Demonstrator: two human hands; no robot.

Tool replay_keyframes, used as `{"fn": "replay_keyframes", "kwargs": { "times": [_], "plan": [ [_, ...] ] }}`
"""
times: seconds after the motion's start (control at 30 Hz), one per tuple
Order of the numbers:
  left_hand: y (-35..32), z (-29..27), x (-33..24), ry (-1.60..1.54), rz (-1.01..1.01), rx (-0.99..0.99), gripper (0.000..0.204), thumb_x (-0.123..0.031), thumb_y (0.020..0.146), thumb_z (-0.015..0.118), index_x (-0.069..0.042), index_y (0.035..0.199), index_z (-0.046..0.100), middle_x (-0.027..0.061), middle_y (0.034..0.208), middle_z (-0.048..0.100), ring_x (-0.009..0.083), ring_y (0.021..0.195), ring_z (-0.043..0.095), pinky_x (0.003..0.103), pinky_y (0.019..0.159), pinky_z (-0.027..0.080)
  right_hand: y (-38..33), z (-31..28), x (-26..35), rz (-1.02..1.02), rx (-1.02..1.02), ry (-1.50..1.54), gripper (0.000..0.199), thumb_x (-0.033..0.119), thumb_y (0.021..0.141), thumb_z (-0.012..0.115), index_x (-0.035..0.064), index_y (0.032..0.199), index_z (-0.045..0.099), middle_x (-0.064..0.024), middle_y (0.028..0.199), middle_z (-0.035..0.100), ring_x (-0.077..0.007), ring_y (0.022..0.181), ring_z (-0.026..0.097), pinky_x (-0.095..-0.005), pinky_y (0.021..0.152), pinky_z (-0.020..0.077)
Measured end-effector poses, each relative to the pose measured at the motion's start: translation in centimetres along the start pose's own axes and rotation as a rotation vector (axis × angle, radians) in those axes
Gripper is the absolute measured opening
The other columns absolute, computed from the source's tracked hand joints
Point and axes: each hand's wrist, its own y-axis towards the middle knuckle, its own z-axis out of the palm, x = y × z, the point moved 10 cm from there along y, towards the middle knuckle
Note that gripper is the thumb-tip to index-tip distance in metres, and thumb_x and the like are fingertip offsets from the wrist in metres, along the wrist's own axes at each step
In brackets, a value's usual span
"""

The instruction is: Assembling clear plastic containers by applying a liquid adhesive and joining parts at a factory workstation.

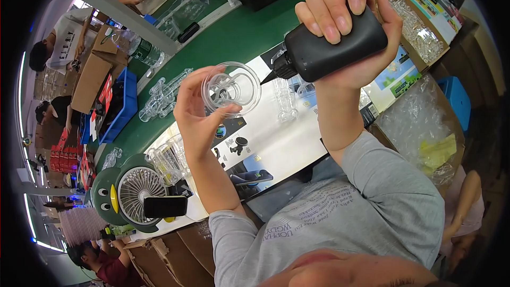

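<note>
Step in hand looks like dosing glue/liquid into the clear disc (231, 88). L hand (197, 111) closed round the disc's near rim, thumb and fingers pinching it, held up off the bench. R hand (348, 18) wrapped tight round black bottle (332, 42), nozzle (271, 76) just beside the disc's far edge, not quite touching. Next move, I'd judge: bring tip in over the rim, gentle squeeze. Room: open air btwn hands; white sheet (287, 138) below, clear parts (162, 95) beyond L hand, fan (135, 188) near the L elbow, carton (419, 32) past R hand.
</note>
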Motion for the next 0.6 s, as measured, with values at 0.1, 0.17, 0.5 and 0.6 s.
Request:
{"fn": "replay_keyframes", "kwargs": {
  "times": [0.1,0.17,0.5,0.6],
  "plan": [
    [0.1,-0.1,0.0,-0.002,0.027,0.021,0.056,0.002,0.051,0.078,0.004,0.103,0.058,0.0134,0.109,0.056,0.0228,0.102,0.054,0.033,0.093,0.04,0.0,-0.4,0.1,0.002,0.041,0.02,0.028,0.034,0.089,0.034,0.0097,0.076,0.042,-0.0021,0.065,0.043,-0.0098,0.056,0.038,-0.0242,0.058,0.0346],
    [0.1,-0.2,0.1,-0.019,0.016,0.022,0.056,0.002,0.051,0.078,0.005,0.103,0.06,0.0126,0.11,0.055,0.0219,0.101,0.053,0.032,0.092,0.04,0.2,1.1,-0.1,0.004,0.084,0.044,0.03,0.038,0.088,0.038,0.0094,0.079,0.042,-0.0023,0.067,0.043,-0.0099,0.058,0.039,-0.0242,0.059,0.0346],
    [-0.2,-0.4,1.8,-0.211,-0.094,0.058,0.057,-0.006,0.061,0.079,0.008,0.111,0.056,0.017,0.11,0.06,0.0242,0.104,0.057,0.033,0.094,0.041,-0.3,0.3,-0.1,-0.073,-0.302,0.209,0.036,0.031,0.094,0.029,0.0066,0.071,0.041,-0.0046,0.056,0.04,-0.0133,0.047,0.037,-0.0268,0.051,0.0345],
    [-0.3,-0.2,2.1,-0.239,-0.101,0.076,0.057,-0.008,0.064,0.078,0.009,0.113,0.054,0.0179,0.11,0.061,0.0252,0.104,0.058,0.034,0.094,0.042,-0.3,0.3,-0.1,-0.067,-0.302,0.214,0.036,0.031,0.094,0.029,0.0066,0.071,0.041,-0.0048,0.056,0.04,-0.0134,0.047,0.037,-0.027,0.051,0.0345]
  ]
}}
